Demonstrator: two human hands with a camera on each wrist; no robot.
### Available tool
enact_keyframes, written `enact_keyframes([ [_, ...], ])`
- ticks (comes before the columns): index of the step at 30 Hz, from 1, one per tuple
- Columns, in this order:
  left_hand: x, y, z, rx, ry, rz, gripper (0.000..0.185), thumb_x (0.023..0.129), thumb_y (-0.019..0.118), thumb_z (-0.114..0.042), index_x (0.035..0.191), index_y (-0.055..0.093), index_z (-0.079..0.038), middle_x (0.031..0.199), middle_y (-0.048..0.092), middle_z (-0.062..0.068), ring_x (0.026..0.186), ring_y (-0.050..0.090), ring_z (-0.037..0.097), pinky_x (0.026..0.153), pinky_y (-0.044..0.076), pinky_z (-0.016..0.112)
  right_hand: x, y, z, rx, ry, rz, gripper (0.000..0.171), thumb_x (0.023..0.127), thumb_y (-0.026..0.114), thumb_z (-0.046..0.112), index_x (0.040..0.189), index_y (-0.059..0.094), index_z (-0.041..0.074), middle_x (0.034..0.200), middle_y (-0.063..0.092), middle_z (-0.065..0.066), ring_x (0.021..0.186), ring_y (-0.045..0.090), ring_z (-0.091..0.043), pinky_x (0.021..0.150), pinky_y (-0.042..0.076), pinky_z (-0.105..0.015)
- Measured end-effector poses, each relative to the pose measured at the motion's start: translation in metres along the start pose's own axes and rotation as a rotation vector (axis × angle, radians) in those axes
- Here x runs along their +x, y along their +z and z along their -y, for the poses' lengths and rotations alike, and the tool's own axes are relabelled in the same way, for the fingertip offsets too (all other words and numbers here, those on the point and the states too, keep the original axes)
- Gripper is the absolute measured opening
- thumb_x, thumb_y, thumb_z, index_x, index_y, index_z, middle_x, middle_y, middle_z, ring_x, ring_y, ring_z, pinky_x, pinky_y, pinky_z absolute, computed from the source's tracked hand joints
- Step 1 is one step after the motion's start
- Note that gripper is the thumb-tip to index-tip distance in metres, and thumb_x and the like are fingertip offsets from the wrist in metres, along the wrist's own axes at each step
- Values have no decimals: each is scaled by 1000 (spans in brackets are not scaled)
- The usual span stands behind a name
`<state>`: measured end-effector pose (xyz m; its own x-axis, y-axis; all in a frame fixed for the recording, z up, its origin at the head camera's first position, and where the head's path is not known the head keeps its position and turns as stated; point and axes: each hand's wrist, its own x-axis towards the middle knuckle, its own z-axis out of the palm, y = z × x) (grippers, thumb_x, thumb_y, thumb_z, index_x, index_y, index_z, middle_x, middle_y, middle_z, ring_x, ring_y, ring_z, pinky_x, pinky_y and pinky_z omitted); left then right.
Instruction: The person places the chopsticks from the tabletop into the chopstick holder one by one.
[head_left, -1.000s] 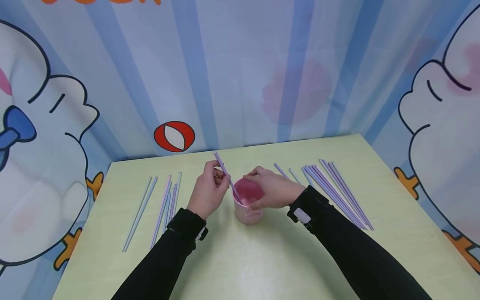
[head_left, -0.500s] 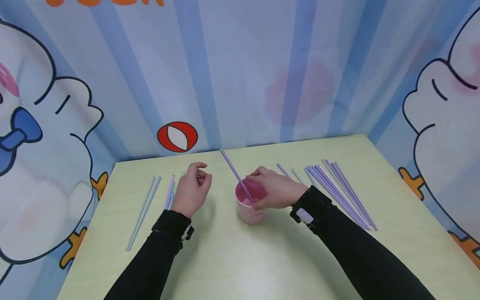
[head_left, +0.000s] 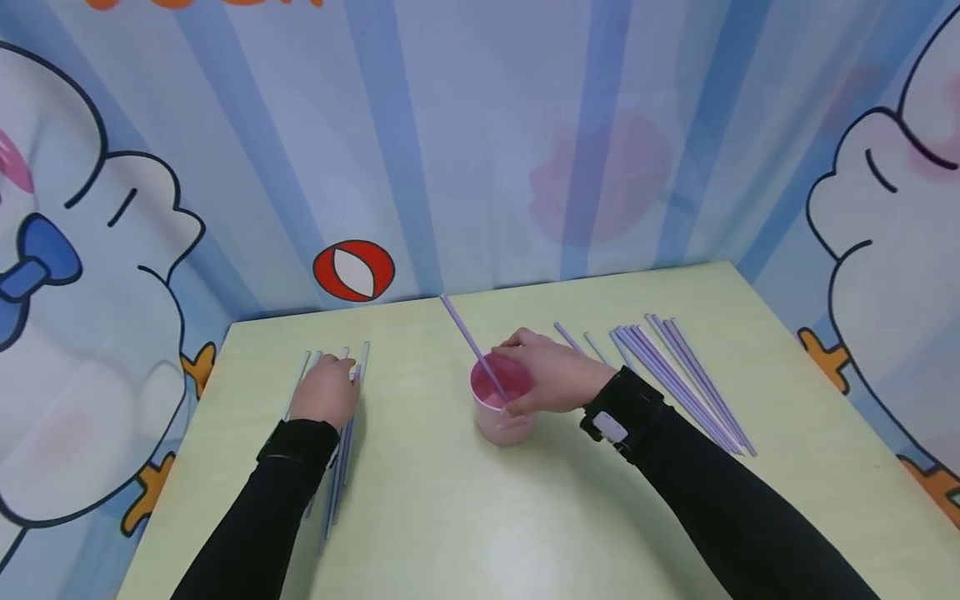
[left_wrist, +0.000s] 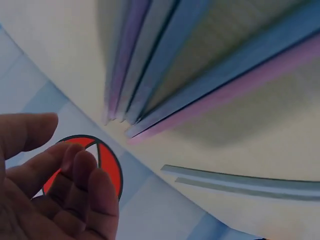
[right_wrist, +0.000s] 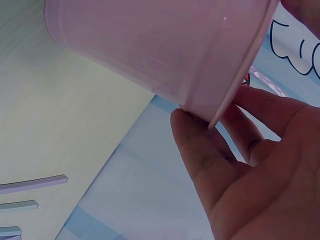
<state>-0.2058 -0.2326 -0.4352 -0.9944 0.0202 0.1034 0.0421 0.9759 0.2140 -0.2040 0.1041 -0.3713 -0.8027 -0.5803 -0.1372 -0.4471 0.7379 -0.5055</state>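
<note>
the cup [head_left: 504,412] stands mid-table [head_left: 480,517] with one straw [head_left: 474,346] in it; straw groups lie left [head_left: 341,450] and right [head_left: 675,383] of it.

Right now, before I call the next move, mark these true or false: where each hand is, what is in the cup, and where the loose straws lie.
1. The right hand grips the pink cup at its rim. True.
2. Three straws stand in the cup. False: only one purple straw leans in it.
3. The left hand is over the left straw group. True.
4. The left hand holds a straw lifted in the air. False: it is down at the straws on the table.
5. More straws lie right of the cup. True.
</note>
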Motion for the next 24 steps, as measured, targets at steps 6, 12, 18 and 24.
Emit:
enact_keyframes([
  [6, 2, 13, 2, 76, 19, 83, 25, 98, 54, -11, 114, 66, 5, 94, 57, 23, 76, 61, 36, 67, 51, 49, 1, 1, -1, 0, 7, 5, 80, 74, 86, 31, 143, 48, 15, 130, 47, -1, 113, 50, -20, 80, 54, -32],
  [12, 3, 20, -1, 116, 22, 125, 18, 95, 58, -9, 99, 66, 7, 86, 56, 19, 69, 60, 32, 61, 51, 46, 2, 2, -2, -4, 6, 0, 80, 74, 86, 32, 143, 49, 16, 130, 47, 0, 113, 50, -20, 79, 54, -32],
  [18, 4, 24, -2, 123, 2, 141, 20, 93, 60, -10, 100, 65, 8, 87, 56, 20, 71, 61, 34, 64, 51, 48, 2, 2, -3, -2, -27, -7, 79, 75, 86, 31, 142, 50, 14, 129, 48, -1, 112, 51, -19, 80, 54, -30],
  [24, 3, 23, -8, 122, 4, 140, 18, 92, 60, -9, 98, 65, 7, 89, 57, 21, 72, 61, 34, 65, 51, 48, 1, 2, -3, -1, -27, -8, 79, 74, 86, 31, 142, 50, 13, 129, 48, -1, 112, 51, -19, 80, 54, -30],
])
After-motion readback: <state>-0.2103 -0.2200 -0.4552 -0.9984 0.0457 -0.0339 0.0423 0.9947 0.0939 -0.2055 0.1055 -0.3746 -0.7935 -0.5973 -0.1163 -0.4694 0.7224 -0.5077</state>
